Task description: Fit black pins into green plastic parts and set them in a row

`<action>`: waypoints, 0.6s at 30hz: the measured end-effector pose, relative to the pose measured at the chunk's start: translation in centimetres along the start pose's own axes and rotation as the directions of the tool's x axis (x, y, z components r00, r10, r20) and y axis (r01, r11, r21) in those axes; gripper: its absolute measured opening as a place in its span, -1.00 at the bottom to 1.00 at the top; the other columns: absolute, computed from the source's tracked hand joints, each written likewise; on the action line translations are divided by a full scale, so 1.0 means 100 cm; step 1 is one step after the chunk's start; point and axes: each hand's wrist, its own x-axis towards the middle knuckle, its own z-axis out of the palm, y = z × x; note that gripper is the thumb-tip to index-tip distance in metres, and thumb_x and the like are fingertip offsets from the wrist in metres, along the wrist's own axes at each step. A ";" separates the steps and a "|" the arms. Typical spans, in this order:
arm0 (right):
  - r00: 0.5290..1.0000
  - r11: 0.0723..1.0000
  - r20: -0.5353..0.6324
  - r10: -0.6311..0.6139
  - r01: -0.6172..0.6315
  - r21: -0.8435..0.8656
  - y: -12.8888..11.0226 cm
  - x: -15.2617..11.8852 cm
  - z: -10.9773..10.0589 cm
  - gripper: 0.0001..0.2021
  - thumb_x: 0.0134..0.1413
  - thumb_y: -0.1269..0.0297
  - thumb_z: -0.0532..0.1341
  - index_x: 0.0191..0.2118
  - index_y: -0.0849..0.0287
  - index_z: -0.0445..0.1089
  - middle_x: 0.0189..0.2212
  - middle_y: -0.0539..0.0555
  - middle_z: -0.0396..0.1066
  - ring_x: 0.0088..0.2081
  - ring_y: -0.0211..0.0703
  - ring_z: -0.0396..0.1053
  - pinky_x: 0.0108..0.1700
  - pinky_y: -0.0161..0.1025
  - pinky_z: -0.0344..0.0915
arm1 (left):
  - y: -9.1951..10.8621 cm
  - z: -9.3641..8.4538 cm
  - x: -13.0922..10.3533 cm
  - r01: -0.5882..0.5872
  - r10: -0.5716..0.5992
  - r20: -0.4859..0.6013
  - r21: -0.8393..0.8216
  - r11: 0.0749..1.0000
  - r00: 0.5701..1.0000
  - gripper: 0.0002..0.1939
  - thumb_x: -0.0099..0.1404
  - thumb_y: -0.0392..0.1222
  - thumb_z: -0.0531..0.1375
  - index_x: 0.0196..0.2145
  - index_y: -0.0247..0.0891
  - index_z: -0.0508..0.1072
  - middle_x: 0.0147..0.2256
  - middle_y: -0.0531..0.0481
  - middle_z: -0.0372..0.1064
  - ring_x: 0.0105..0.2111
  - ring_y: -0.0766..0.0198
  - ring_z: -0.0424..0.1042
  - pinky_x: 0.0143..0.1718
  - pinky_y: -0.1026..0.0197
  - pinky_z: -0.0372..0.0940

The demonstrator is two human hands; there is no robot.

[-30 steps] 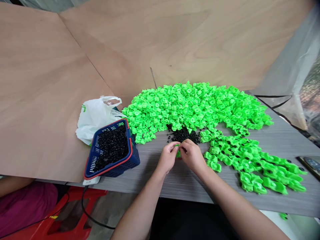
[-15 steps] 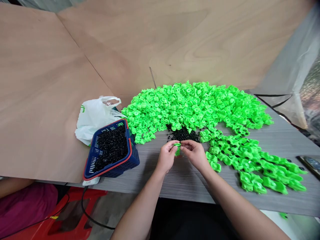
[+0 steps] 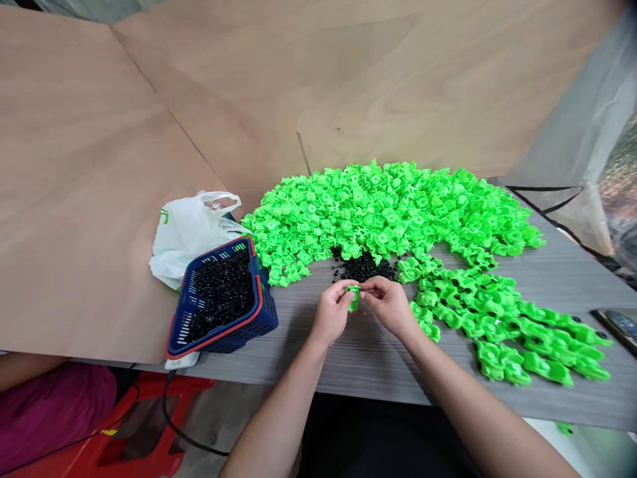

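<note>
Between my two hands, near the table's front, is a small green plastic part point(image 3: 353, 300). My left hand point(image 3: 332, 311) pinches it from the left. From the right, my right hand point(image 3: 388, 304) has its fingers closed at the part's upper edge; any smaller piece between them is too small to make out. Just beyond my fingers lies a small heap of black pieces point(image 3: 368, 267). A wide pile of green parts point(image 3: 383, 212) spreads behind it. Green parts with black pieces on them point(image 3: 497, 318) lie to the right.
A blue basket point(image 3: 269, 318) of black pieces stands left, beside a white plastic bag point(image 3: 182, 232). A phone-like object point(image 3: 620, 325) lies at the right edge. Wooden boards point(image 3: 348, 86) rise behind. A person's clothed part point(image 3: 54, 411) and a red stool point(image 3: 144, 425) are lower left.
</note>
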 end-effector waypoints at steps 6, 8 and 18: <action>0.998 0.990 -0.056 -0.039 0.031 -0.141 0.013 -0.001 0.009 -0.77 0.07 0.23 0.25 -0.17 0.21 0.47 -0.36 0.10 0.50 -0.38 -0.16 0.41 -0.31 -0.25 0.37 | -0.004 -0.004 0.004 0.061 -0.069 -0.126 -0.072 0.996 0.990 -0.62 0.22 0.07 0.25 -0.10 -0.22 0.47 -0.20 -0.13 0.47 -0.33 0.25 0.44 -0.48 0.30 0.37; 0.996 0.954 -0.054 -0.068 0.049 -0.295 0.017 -0.003 0.009 -0.78 0.09 0.29 0.23 -0.13 0.20 0.47 -0.35 0.09 0.49 -0.38 -0.17 0.40 -0.30 -0.26 0.34 | -0.006 -0.011 0.007 0.049 -0.070 -0.199 -0.105 0.993 0.978 -0.61 0.23 0.07 0.25 -0.09 -0.22 0.44 -0.22 -0.13 0.48 -0.34 0.26 0.44 -0.49 0.32 0.32; 0.969 0.496 0.245 0.034 0.196 -0.846 0.011 -0.008 0.040 -0.71 0.16 0.47 0.12 0.00 0.23 0.36 -0.14 0.20 0.40 -0.20 -0.09 0.45 -0.21 -0.29 0.30 | -0.001 -0.049 0.012 0.074 -0.179 -0.286 -0.342 0.937 0.941 -0.62 0.17 -0.03 0.34 -0.13 -0.23 0.38 -0.26 -0.10 0.49 -0.42 0.32 0.42 -0.49 0.33 0.20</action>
